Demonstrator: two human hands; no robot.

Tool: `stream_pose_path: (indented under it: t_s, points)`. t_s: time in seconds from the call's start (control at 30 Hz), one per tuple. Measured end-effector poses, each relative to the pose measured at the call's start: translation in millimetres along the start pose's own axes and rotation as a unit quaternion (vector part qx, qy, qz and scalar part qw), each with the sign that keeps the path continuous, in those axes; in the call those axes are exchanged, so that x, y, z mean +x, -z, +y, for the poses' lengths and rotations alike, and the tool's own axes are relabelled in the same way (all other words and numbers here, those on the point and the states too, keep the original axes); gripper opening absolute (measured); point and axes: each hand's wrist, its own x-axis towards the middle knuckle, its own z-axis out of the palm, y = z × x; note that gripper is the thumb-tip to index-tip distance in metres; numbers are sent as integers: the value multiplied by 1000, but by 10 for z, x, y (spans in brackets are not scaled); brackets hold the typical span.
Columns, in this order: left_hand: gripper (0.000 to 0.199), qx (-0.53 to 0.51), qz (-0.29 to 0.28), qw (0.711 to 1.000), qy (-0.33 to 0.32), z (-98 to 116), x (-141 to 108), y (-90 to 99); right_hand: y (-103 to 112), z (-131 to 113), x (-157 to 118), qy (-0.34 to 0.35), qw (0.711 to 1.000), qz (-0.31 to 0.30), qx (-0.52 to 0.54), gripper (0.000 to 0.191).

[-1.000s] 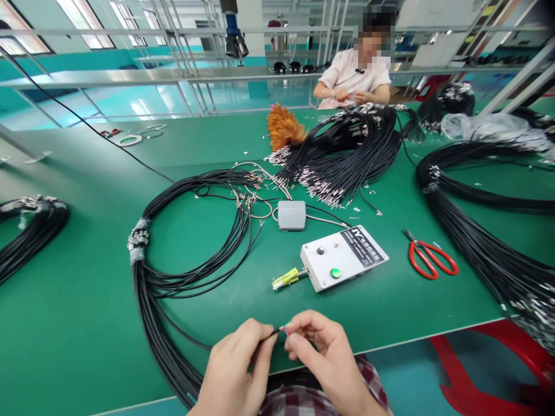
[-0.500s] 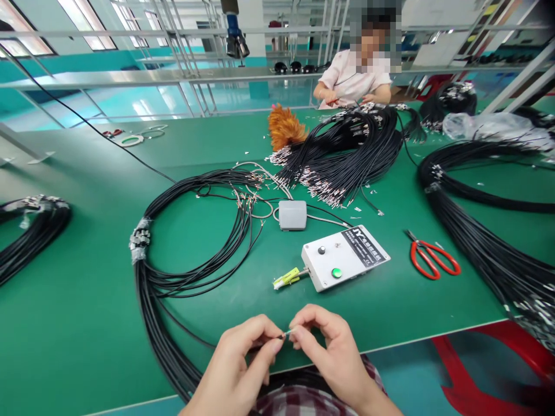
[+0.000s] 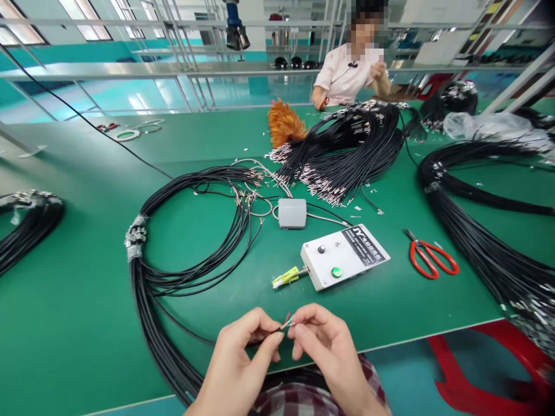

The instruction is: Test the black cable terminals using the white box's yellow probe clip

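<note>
Near the table's front edge, my left hand (image 3: 245, 355) pinches a black cable (image 3: 197, 335) close to its end. Thin inner wires (image 3: 287, 321), one red and others pale, fan out from that end. My right hand (image 3: 323, 349) has thumb and forefinger closed at the tips of the pale wires. Beyond my hands lies a white control box (image 3: 342, 257) with a lit green button and a black label. A yellow-green clip (image 3: 286, 278) sits on the shaft at its left side. To my left curves a bundle of black cables (image 3: 145, 300), bound with clear wrap.
Red-handled scissors (image 3: 433, 259) lie right of the box, and a grey pedal-like block (image 3: 292, 214) behind it. More cable bundles (image 3: 347, 156) lie farther back and at both sides. An orange duster (image 3: 286, 124) is near a person (image 3: 347, 75) seated across the table. A red stool (image 3: 477, 370) stands below right.
The inner wires at the cable end have spread apart, and a red one now sticks up. Both hands stay almost in place. The person opposite has raised a hand.
</note>
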Motion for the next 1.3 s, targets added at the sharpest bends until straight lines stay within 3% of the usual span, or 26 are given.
stream_pose_path:
  t_s: [0.23, 0.43, 0.77, 0.97, 1.07, 1.17, 1.3]
  points:
    - [16, -122, 14, 990, 68, -2, -8, 10, -137, 65, 95, -31, 996, -12, 79, 31]
    - [31, -230, 12, 966, 114, -52, 14, 4, -239, 80, 176, -56, 991, -15, 119, 33]
    - [34, -262, -95, 952, 130, -7, 156, 69, -211, 31, 180, -39, 997, -56, 39, 35]
    - [28, -300, -50, 938, 167, -57, 200, 82, -143, 18, 181, 9, 995, -52, -81, 31]
    - [30, -285, -47, 944, 163, -63, 193, 105, -79, -12, 190, 105, 969, -44, -218, 22]
    - [33, -241, -32, 957, 158, -86, 154, 86, -34, -79, 211, 214, 912, -53, -346, 17]
    - [30, -186, 34, 973, 136, -130, 74, 8, -5, -138, 234, 282, 858, -57, -426, 13]
